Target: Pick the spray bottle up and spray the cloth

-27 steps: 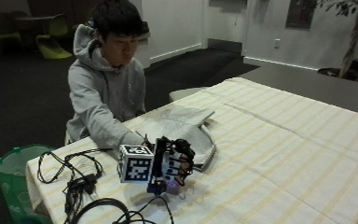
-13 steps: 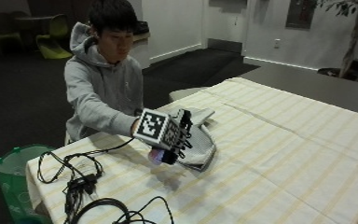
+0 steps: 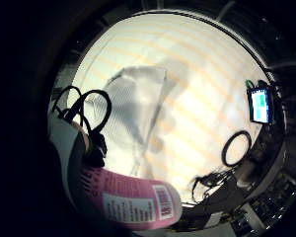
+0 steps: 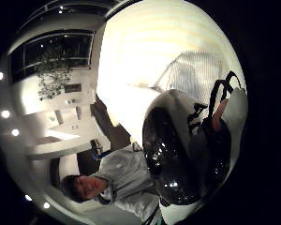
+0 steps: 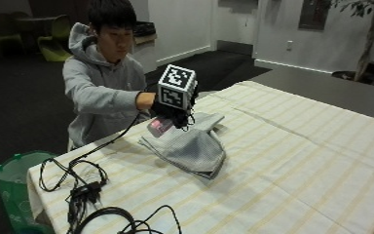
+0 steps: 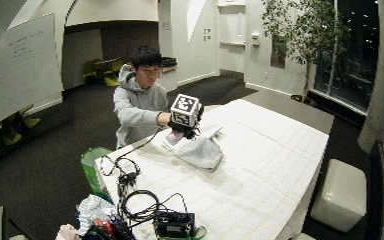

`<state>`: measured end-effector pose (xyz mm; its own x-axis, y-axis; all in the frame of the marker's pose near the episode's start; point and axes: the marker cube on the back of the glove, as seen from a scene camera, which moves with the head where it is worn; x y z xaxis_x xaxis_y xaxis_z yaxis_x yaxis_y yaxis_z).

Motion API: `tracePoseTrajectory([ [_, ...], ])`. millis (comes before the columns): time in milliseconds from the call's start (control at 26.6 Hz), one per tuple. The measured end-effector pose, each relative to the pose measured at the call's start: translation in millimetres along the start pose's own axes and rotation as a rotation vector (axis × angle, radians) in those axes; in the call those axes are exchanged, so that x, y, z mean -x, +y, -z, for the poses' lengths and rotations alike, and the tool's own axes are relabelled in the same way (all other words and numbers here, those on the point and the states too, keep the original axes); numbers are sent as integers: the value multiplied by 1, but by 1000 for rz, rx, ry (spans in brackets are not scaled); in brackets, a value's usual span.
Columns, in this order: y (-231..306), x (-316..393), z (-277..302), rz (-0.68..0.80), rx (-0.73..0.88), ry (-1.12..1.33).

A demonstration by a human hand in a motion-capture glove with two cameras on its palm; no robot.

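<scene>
The pink spray bottle (image 5: 159,126) is being gripped in the gloved right hand (image 5: 171,111) and held aloft just above the folded grey cloth (image 5: 190,144). The pickup is judged done; spraying is yet to be seen.

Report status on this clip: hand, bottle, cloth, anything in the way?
Gloved right hand grips the pink spray bottle, lifted above the table. Grey cloth lies folded beneath, unobstructed. Cables sit near the table's edge, apart.

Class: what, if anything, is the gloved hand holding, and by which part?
The gloved right hand holds the pink spray bottle above the cloth. Where exactly it grips the bottle cannot be told.
</scene>
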<state>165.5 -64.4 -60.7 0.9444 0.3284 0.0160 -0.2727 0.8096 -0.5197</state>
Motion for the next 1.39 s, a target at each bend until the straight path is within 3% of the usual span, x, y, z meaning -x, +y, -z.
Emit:
tracePoseTrajectory([
  [451, 2, 3, -71, -27, 132, 59],
  [1052, 27, 33, -38, -9, 71, 143],
  [1390, 35, 48, -53, 4, 71, 141],
])
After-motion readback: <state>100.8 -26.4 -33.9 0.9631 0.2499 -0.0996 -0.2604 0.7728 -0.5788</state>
